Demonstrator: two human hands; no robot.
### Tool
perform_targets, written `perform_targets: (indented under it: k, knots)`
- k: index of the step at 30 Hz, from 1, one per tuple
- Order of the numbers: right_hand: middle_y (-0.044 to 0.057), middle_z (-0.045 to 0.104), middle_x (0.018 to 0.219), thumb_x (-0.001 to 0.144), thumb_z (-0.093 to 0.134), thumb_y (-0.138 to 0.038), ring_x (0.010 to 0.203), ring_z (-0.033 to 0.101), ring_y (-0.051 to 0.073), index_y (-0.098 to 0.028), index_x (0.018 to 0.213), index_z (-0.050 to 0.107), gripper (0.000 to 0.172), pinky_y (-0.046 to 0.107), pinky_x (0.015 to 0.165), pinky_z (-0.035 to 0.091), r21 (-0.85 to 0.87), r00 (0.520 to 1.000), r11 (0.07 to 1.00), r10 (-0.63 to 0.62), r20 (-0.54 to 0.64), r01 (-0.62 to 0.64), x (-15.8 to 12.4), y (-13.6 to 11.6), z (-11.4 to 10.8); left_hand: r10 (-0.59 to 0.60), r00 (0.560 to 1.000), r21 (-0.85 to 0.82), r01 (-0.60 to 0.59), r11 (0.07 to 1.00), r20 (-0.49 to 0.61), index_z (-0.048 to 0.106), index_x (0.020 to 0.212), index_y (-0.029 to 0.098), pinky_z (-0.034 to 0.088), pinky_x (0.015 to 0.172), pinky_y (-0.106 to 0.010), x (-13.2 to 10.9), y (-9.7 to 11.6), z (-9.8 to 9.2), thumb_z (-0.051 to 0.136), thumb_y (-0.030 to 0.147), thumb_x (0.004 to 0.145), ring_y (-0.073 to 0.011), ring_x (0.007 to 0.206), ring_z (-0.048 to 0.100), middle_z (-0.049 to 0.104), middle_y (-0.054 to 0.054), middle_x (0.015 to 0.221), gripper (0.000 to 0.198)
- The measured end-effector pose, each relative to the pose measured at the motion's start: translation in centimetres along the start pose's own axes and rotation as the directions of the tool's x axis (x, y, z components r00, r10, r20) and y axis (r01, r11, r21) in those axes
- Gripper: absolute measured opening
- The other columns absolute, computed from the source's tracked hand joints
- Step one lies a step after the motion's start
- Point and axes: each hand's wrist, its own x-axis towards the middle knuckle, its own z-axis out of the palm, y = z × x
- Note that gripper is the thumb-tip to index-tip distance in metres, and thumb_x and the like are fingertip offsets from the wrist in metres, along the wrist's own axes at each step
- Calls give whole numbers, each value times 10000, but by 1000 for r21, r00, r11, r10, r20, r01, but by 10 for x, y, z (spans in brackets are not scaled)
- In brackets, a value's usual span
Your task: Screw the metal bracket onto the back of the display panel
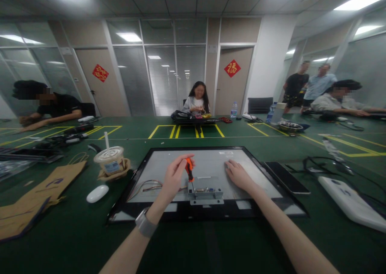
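Note:
A flat monitor panel (208, 159) with a black frame lies back side up on the green table in front of me. My left hand (175, 172) is closed on the orange and black handle of a screwdriver (189, 168). The screwdriver stands nearly upright, its tip down at the left part of a metal bracket (206, 201) with video ports near the panel's front edge. My right hand (238, 174) rests on the panel's right half, its fingers stretched out. Several thin wires (147, 187) run across the panel to the left of the bracket.
Left of the panel are a drink cup (110, 161) with a straw, a white oval case (97, 194) and a brown paper bag (57, 185). On the right lie a black phone (286, 177), a white device (350, 199) and black cables (319, 163). Other people sit around the table.

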Motion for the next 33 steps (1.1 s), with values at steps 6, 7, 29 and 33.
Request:
perform_targets:
  k: [6,7,29,33]
  knots:
    - [215,538,1476,995,406,-224,1363,510,310,-118,1389,583,445,444,1135,365,35,1000,999,4,-17,-4,1,1,2,-38,999,-62,39,997,15,748,958,134,547,855,-356,-1,-4,1,647,441,885,-220,854,672,727,-108,916,331]
    - [215,540,1474,994,410,-226,1363,510,310,-117,1388,584,445,443,1135,366,36,1000,999,4,-18,-3,1,2,3,-38,999,-51,39,998,21,748,968,137,550,834,-348,0,-4,1,661,436,876,-213,834,669,722,-101,898,324]
    - [217,540,1474,1005,396,-237,1352,521,307,-98,1391,578,450,423,1142,363,15,1000,1000,-1,-8,1,0,0,-1,87,996,88,-89,992,29,757,1038,168,524,841,-318,-4,-2,1,577,411,949,-194,900,638,662,-92,1023,315]
    - [223,533,1476,1003,396,-228,1348,521,318,-99,1385,584,444,455,1140,362,40,1000,999,5,-8,-5,1,0,-1,115,993,146,-120,982,39,766,1013,178,514,781,-287,-2,-2,0,666,348,888,-167,814,613,637,-54,897,234]
